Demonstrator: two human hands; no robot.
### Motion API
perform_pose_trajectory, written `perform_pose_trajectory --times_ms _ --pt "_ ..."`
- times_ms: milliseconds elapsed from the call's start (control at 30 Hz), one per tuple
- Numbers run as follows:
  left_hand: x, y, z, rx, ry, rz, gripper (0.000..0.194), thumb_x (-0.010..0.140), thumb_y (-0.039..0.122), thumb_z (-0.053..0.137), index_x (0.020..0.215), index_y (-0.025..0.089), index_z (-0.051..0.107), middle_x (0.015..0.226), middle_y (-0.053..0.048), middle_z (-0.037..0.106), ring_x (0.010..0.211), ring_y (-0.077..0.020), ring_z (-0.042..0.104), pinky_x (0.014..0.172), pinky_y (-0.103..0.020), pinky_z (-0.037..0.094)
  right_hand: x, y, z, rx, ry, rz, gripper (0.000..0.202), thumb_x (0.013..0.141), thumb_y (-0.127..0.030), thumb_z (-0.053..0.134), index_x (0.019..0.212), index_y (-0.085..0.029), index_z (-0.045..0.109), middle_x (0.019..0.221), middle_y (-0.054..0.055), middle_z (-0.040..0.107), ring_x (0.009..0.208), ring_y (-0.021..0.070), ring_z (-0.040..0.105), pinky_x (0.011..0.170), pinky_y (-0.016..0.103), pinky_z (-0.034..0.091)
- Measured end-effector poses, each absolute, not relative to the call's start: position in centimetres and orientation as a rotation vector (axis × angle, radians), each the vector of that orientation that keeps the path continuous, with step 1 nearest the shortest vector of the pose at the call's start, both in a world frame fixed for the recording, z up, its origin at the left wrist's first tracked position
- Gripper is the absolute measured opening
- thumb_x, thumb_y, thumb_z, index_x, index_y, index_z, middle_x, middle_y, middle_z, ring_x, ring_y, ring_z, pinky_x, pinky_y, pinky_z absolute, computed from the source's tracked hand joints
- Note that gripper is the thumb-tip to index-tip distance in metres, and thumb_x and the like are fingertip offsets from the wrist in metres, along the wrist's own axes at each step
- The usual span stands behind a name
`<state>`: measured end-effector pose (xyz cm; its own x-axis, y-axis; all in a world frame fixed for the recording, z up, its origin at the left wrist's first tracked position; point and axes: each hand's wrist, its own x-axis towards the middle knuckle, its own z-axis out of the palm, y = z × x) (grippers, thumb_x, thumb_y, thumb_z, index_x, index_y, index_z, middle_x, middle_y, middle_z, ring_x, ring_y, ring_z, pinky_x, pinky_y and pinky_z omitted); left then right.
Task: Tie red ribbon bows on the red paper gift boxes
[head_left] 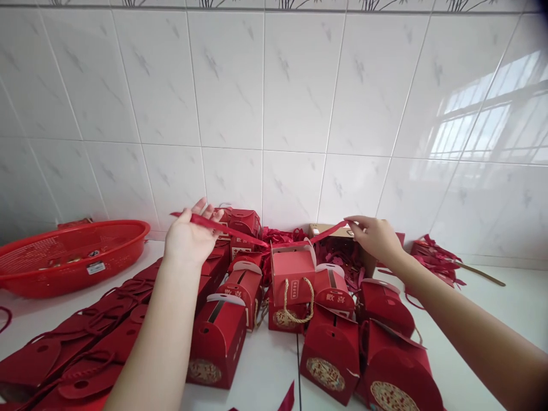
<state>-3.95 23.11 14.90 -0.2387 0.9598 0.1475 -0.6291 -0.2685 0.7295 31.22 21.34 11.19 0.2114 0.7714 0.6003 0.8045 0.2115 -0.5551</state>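
A small red gift box (293,268) with a twisted gold rope handle stands raised among other red boxes at the middle. A red ribbon (246,236) runs across its top and stretches out to both sides. My left hand (192,234), palm up with its fingers spread, has the ribbon's left part lying across it near the thumb. On the other side, my right hand (372,235) pinches the ribbon's right end between thumb and fingertips. Several red boxes with gold round emblems (325,357) stand around and in front of the raised box.
Rows of red boxes (92,334) with cords cover the left side. A red plastic basket (124,245) sits at the far left. Behind the boxes, an open cardboard box (368,257) holds red ribbons. More red ribbons (436,260) lie at the right, near the tiled wall (295,103).
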Motion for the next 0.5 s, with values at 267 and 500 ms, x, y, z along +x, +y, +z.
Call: perform_pose_trajectory --times_ms 267,500 --pt "1.9 25.6 21.6 1.022 0.465 1.49 0.043 0.099 0.036 0.029 0.068 0.017 0.053 0.048 0.006 0.036 0.036 -0.0065 0.033 0.04 -0.02 0.03 26.8 22.4 15.1 -1.09 -1.353 0.461 0.026 0.083 -0.019 0.049 0.104 -0.015 0.064 0.09 0.009 0.071 0.077 0.0173 0.071 0.064 0.029 0.057" --pt "4.0 26.1 22.9 1.369 0.642 1.393 0.041 0.095 0.045 0.039 0.084 0.016 0.066 0.054 0.003 0.039 0.041 -0.008 0.036 0.043 -0.019 0.033 24.4 23.5 17.3 -0.823 -1.224 0.655 0.019 0.082 -0.01 0.047 0.094 -0.015 0.062 0.099 0.009 0.069 0.097 0.0184 0.068 0.087 0.034 0.057"
